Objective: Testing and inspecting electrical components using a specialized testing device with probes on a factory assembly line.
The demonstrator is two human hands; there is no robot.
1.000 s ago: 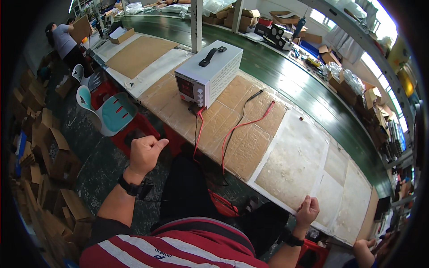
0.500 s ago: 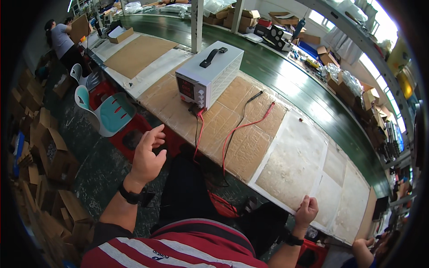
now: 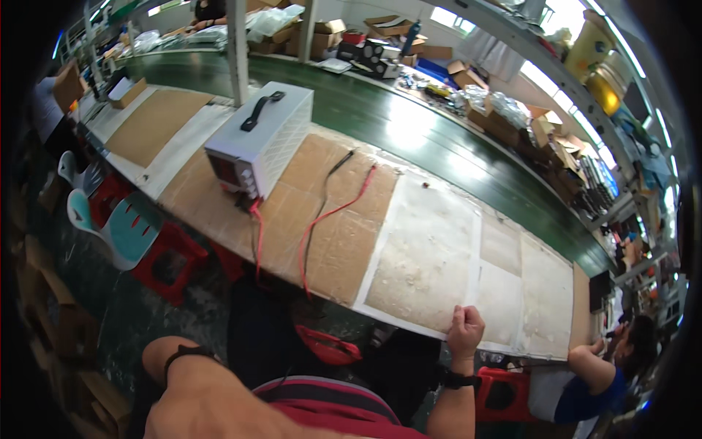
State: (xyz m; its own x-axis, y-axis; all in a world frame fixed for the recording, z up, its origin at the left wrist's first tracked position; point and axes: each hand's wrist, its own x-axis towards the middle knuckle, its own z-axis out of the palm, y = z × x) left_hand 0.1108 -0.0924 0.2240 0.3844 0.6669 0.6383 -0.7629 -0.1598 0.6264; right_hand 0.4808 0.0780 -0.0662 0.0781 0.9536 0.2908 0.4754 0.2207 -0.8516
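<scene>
My left hand [image 3: 212, 406] is raised close to the view at the lower edge, large, over my lap. Its fingers run out of the picture, so I cannot tell what they do. At the near edge of the worktable [image 3: 417, 282], my right hand [image 3: 466, 333] is closed in a fist, thumb up. Whatever it may grip is hidden. On brown cardboard to the left stands a grey-white bench power supply [image 3: 263, 139] with a black carrying handle. Its red test lead [image 3: 333, 212] and black test lead [image 3: 327, 183] lie across the cardboard, apart from both hands.
Behind the table runs a green conveyor belt [image 3: 365, 102], with cartons and plastic bags beyond. A metal post [image 3: 237, 51] rises at the belt. Teal-white chairs [image 3: 131, 230] and a red stool [image 3: 172, 263] stand left. Another person [image 3: 585, 384] sits at the right end.
My left hand has drawn back from beside the table to close in front of me, its fingers leaving sight. The view has turned right. My right hand stays closed at the table edge.
</scene>
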